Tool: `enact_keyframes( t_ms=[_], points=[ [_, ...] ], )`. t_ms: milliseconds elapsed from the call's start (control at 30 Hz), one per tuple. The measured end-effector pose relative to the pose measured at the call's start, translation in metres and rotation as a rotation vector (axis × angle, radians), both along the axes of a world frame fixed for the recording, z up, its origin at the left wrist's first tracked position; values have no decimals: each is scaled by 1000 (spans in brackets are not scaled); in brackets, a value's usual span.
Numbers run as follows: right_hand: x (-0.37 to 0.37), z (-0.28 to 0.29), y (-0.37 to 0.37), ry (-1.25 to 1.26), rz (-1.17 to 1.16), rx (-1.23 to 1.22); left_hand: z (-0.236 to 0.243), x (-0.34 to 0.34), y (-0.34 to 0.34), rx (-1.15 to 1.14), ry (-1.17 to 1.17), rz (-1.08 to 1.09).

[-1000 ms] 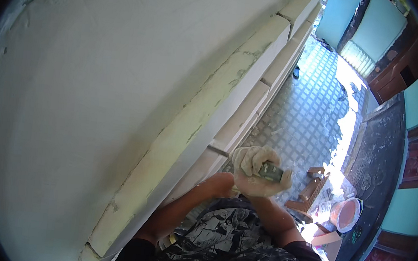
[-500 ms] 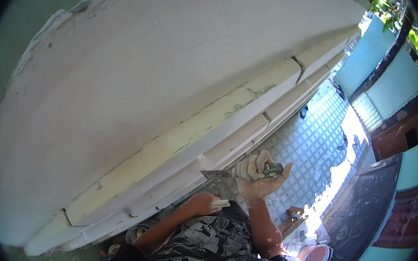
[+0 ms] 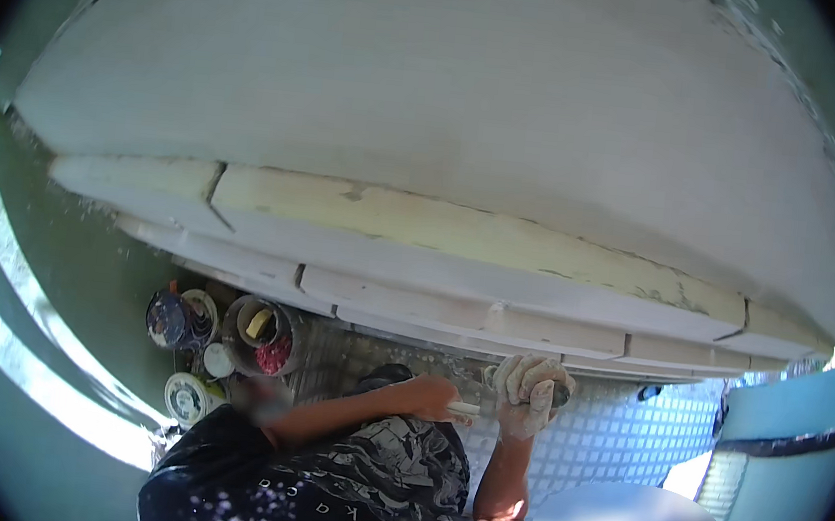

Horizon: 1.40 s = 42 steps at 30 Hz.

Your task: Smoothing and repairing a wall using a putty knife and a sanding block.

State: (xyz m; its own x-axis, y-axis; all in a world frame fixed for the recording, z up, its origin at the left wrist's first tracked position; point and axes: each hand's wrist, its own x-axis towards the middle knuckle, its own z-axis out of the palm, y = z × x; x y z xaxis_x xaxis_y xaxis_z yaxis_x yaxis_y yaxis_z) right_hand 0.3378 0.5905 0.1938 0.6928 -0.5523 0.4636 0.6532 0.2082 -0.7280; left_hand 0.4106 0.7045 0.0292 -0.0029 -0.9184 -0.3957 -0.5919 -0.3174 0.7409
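Note:
My left hand [image 3: 427, 397] is closed on a slim pale strip [image 3: 459, 408] at the lower middle, close to my body. My right hand [image 3: 525, 391], coated in white dust, grips the dark handle of a knife [image 3: 555, 398]; its blade is hard to make out at this moment. Both hands are below the stepped pale blocks [image 3: 480, 235] that run along a plastered wall [image 3: 436, 71]. The blocks have gaps between them and a rough, cream upper edge.
Several buckets and cans [image 3: 168, 318] cluster at the lower left beside a green wall [image 3: 86, 259], one bucket [image 3: 273, 350] holding a yellow object. Tiled floor [image 3: 621, 441] lies under the blocks. Light blue panels [image 3: 785, 406] stand at the right.
My view has swung round to face the plastered wall, so the blocks now run horizontally and the buckets at left have appeared. Both hands still hold their items, the right one raised.

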Motion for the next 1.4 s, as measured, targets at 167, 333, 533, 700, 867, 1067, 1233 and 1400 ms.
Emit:
enact_keyframes(
  t_ms=[167,333,533,700,867,1067,1233,1400],
  points=[
    [-2,-30,18,53,130,93,-5,-5,44,19,-143,114],
    [15,-50,39,105,257,289,13,-16,97,114,-178,398],
    [40,-52,85,476,529,354,2,-53,185,139,-222,763],
    [54,-52,133,550,629,165,-8,-91,230,32,-208,1151],
    [66,-59,146,653,776,-159,-25,-118,243,-299,79,1428],
    [131,3,158,203,651,-215,-7,-103,246,-449,176,1720],
    [205,-25,174,-147,376,-727,6,-65,251,-430,48,1836],
    [208,-26,206,118,439,-713,22,-39,249,-409,-88,1876]
  ],
)
